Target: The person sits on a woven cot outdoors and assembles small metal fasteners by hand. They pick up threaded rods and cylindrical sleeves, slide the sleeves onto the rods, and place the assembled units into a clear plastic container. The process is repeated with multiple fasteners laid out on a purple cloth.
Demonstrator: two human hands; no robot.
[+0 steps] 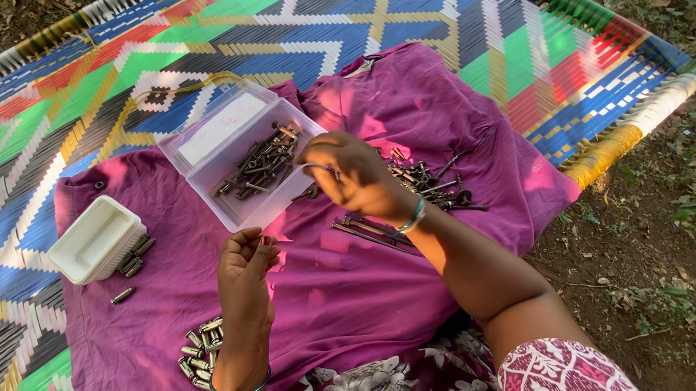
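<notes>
My right hand (355,175) reaches over the near corner of a clear plastic box (213,202) that holds several dark bolts (258,169). Its fingertips pinch a small dark bolt above the box's edge. My left hand (245,282) rests palm up on the purple cloth (330,293), fingers curled and holding nothing that shows. A pile of loose dark bolts and screws (432,182) lies on the cloth just behind my right hand. A group of short sleeves or nuts (201,361) lies beside my left wrist.
A white rectangular tray (93,239) sits upside down at the left with small metal pieces (134,257) next to it. The cloth covers a woven cot of many colours (517,64). Bare ground with leaves (665,240) lies to the right.
</notes>
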